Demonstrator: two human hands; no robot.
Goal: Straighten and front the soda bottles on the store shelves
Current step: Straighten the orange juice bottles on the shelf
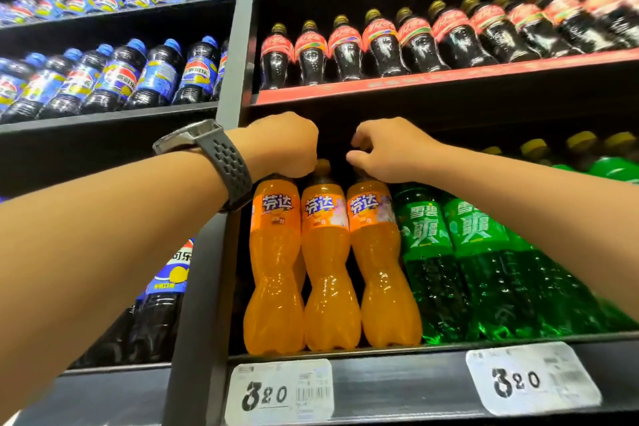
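far left bay: rows of blue-label cola bottles point(114, 79) on the upper shelves, plus one more blue-label bottle point(166, 287) lower down, partly behind the left forearm. a grey post point(228, 79) splits that bay from the next one.

left arm comes in from bottom left w/ a dark perforated-strap watch point(214, 156) on the wrist. left hand point(280, 145) is balled up, fingers curled down over the top of the left orange bottle point(273, 270), clamped on it afaict; its cap is hidden under the fist.

3 orange bottles stand side by side at the front edge of the shelf point(397, 384), touching each other, labels facing out. the middle orange bottle point(326, 270) isn't held by anyone, and its orange cap point(323, 166) pokes up in the gap btwn the 2 hands.

right hand point(380, 152) is on top of the right orange bottle point(377, 270), fingers curled round the neck/cap area w/ the thumb on the left side. that cap is covered too.

just right of the orange ones, touching, are green bottles point(428, 252), labels forward, yellow caps on the ones further right, partly behind the right forearm.

shelf above: red-label cola bottles point(380, 45) w/ gold caps in a long row, another row above that.

on the shelf lip: a price tag point(280, 391) reading 3.20 under the orange ones and a 2nd tag point(532, 380), same number, under the green.
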